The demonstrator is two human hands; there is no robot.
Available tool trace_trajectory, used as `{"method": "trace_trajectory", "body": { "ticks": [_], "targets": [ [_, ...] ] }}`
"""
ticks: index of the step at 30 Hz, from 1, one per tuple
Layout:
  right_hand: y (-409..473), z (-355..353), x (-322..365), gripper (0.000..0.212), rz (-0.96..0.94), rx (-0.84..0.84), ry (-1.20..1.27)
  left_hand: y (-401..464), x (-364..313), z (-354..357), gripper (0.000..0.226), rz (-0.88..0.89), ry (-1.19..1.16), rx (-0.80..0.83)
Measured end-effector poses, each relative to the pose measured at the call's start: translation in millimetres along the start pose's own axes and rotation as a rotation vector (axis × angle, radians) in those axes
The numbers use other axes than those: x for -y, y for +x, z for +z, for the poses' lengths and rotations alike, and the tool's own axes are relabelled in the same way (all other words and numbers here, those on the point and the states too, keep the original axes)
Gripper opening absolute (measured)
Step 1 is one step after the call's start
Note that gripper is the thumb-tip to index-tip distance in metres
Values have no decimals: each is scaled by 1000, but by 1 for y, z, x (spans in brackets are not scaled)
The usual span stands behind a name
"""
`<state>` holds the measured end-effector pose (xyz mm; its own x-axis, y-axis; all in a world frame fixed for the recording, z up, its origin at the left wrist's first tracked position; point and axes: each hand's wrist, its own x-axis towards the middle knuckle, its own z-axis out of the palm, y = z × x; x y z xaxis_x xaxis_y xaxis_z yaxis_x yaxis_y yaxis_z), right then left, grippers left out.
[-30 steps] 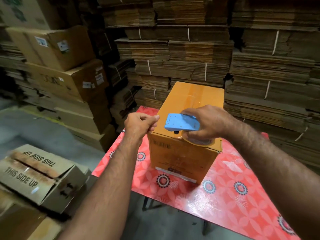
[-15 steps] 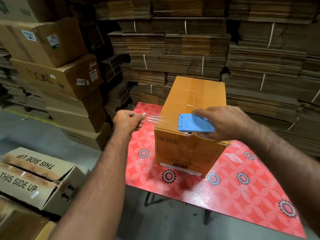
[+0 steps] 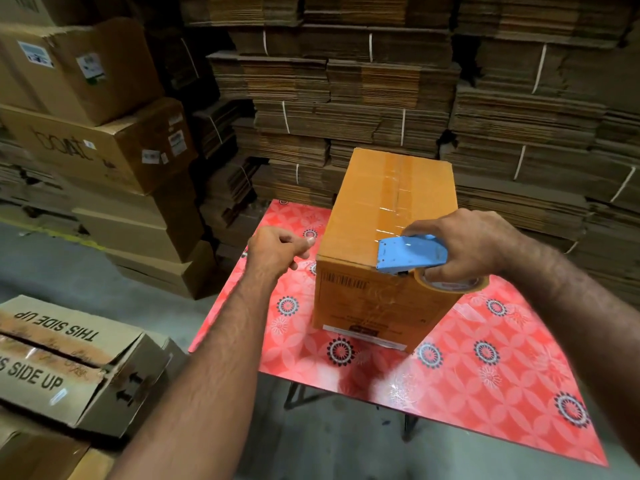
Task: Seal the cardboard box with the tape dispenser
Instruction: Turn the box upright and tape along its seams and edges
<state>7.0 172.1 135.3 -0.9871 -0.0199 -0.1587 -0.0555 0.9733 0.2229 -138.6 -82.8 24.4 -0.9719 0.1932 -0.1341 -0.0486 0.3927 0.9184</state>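
Right hand grips the light, rigid tape dispenser on the cardboard box; left hand loosely fisted beside it.

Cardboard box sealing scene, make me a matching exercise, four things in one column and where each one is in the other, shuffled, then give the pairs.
Things:
1. tape dispenser
2. orange box
3. left hand
4. "THIS SIDE UP" box

Places:
A. standing on the red patterned table
B. lower left, off the table
C. gripped in the right hand at the box's near top edge
D. loosely closed, left of the orange box

Pairs: 1-C, 2-A, 3-D, 4-B
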Motion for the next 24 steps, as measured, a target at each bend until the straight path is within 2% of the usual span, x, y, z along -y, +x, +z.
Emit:
{"method": "trace_trajectory", "body": {
  "ticks": [7, 24],
  "targets": [
    [20, 3, 9, 72, -13, 22, -43, 9, 17, 4, 24, -33, 17, -42],
    [19, 2, 2, 73, 36, 172, -31, 7, 18, 15, 22, -22, -60, 44]
  ]
}}
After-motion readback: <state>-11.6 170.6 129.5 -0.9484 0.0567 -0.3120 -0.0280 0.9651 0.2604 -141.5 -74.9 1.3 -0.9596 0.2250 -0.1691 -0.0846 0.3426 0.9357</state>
